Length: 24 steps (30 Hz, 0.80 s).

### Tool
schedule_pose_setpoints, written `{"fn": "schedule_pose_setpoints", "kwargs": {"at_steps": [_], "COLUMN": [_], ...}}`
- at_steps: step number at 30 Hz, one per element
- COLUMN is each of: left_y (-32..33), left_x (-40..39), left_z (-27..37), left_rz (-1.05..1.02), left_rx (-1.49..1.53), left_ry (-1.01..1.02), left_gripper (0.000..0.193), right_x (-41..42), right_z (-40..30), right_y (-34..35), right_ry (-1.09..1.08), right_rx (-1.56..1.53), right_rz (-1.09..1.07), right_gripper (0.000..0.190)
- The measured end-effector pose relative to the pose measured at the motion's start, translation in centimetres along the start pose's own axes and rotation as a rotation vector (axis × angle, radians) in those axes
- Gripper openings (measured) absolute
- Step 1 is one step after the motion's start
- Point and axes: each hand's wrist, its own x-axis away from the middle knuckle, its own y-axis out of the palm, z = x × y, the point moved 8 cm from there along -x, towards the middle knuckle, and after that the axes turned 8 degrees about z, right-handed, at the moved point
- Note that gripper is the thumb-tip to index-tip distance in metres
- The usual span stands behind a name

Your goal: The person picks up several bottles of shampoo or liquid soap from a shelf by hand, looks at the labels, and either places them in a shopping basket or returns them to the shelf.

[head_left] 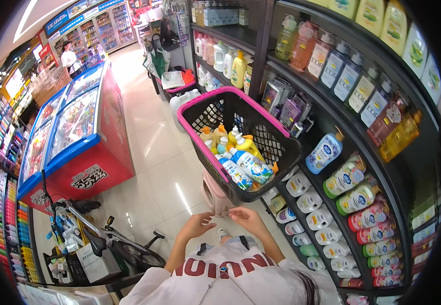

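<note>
My left hand [198,225] and my right hand [248,220] hover in front of my body, fingers apart and a little curled, both empty. Just beyond them a black plastic shopping basket with a pink rim [190,131] rests on a pink plastic stool [213,194]. Inside it lie several pump bottles: blue-and-white ones [251,164] nearest me, a yellow one [248,145] and ones with orange pumps [220,133] behind. On the shelf right of the basket a blue pump bottle [323,153] stands apart from rows of similar bottles [345,178].
Dark shelving [260,49] with pump bottles and jugs runs along the right. At left stand a red and blue chest freezer [90,167], a bicycle [129,249] and a cardboard box [96,263]. A person [69,59] stands far off, beyond the freezer. Tiled floor [155,164] lies between.
</note>
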Motion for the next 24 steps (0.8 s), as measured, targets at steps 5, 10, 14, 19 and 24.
{"fn": "schedule_pose_setpoints", "kwargs": {"at_steps": [5, 10, 14, 19, 24], "left_y": [-2.6, -5.6, -7.5, -10.3, -12.8], "left_x": [-2.4, -4.6, -6.1, -9.4, -14.0], "left_z": [0.5, -1.1, -1.6, -3.1, -2.7], "left_rz": [0.086, 0.200, 0.215, 0.164, -0.014], "left_rx": [0.009, 0.016, 0.024, 0.043, 0.014], "left_ry": [-0.023, -0.095, -0.135, -0.135, -0.063], "left_gripper": [0.043, 0.041, 0.038, 0.039, 0.039], "right_x": [-5.3, -9.6, -12.1, -15.5, -18.2], "right_z": [-2.1, -2.7, -2.3, -2.4, -3.3], "right_y": [1.1, 2.8, 4.4, 5.9, 6.4], "right_ry": [-0.037, 0.008, 0.011, 0.021, 0.049], "right_rx": [0.022, -0.018, 0.016, 0.090, 0.023], "right_rz": [-0.093, -0.212, -0.268, -0.238, -0.062], "right_gripper": [0.025, 0.027, 0.028, 0.028, 0.027]}}
